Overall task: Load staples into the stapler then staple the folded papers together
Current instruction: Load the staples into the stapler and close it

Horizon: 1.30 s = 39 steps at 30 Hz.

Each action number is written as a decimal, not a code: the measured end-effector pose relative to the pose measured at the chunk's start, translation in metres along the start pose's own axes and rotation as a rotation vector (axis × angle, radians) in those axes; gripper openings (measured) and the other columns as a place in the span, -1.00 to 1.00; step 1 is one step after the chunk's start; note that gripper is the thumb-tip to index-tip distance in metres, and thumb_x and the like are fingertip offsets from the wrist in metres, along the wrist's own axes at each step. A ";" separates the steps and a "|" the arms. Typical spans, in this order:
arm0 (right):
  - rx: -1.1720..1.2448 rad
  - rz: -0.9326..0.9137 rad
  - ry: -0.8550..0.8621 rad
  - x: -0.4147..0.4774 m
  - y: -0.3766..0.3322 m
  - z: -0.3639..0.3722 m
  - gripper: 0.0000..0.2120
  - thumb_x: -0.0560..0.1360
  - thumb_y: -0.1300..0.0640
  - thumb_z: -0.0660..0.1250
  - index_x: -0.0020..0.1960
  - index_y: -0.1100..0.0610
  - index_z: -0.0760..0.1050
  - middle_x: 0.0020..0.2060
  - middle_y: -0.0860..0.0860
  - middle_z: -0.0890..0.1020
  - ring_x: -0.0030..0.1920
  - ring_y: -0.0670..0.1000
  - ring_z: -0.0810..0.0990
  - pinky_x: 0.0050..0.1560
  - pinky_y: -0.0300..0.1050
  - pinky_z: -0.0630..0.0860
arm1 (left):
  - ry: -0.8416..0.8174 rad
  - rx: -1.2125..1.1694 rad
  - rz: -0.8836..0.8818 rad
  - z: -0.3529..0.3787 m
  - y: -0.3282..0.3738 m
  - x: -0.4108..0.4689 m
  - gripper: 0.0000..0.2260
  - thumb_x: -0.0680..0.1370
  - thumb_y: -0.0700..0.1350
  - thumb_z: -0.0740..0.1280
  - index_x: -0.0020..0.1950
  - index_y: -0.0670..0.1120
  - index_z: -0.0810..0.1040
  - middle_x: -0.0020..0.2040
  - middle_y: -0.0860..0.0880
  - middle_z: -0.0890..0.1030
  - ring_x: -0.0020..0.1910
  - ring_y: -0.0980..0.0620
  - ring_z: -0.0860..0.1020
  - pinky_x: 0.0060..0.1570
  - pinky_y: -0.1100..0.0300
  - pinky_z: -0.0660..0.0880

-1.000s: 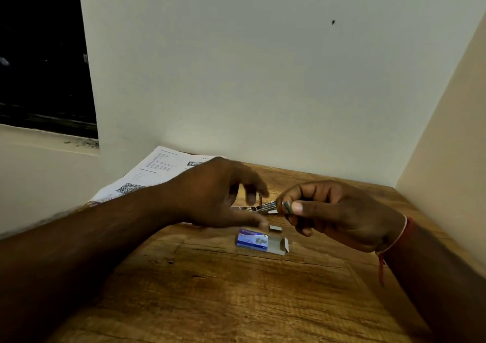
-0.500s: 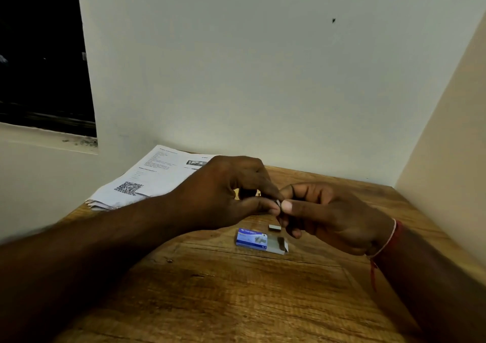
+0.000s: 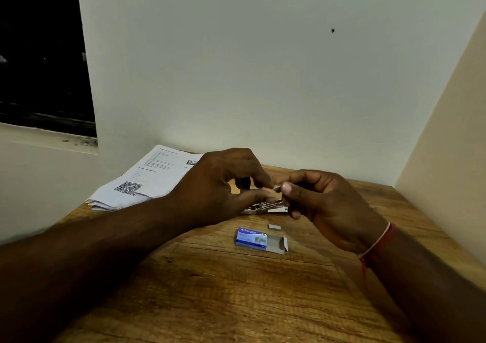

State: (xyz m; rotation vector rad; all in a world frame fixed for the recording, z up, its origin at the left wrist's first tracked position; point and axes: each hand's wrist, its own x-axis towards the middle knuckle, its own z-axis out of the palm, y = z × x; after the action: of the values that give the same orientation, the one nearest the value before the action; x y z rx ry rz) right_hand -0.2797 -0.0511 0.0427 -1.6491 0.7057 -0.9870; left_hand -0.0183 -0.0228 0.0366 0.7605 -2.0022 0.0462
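1. right hand (image 3: 328,205) grips the opened stapler (image 3: 264,207) just over the table (image 3: 210,303), steadying it;
2. left hand (image 3: 226,184) pinches a staple strip (image 3: 276,188) above it, looks ready to feed in;
3. staple box (image 3: 259,241) lies open nearby; folded papers (image 3: 147,177) wait behind.

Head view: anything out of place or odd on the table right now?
Nothing damaged. A loose staple strip lies on the table just beyond the open staple box, apart from it, easy to knock away. The opened stapler is held just behind them.
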 end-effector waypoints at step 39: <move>-1.182 -0.151 0.223 0.022 0.043 0.006 -0.90 0.65 0.01 0.47 0.12 -0.16 0.72 0.05 -0.22 0.67 0.15 -0.08 0.52 0.15 0.03 0.61 | -0.299 0.062 -0.405 0.023 -0.021 -0.012 -0.57 0.58 -0.04 0.61 0.41 0.25 0.70 0.13 0.17 0.80 0.05 0.24 0.73 0.13 0.31 0.68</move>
State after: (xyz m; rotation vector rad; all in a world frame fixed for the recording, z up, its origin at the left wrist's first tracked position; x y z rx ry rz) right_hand -0.2628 -0.0790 0.0065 -2.6380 1.5106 -0.9007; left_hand -0.0211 -0.0413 0.0085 1.2607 -2.0907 -0.2577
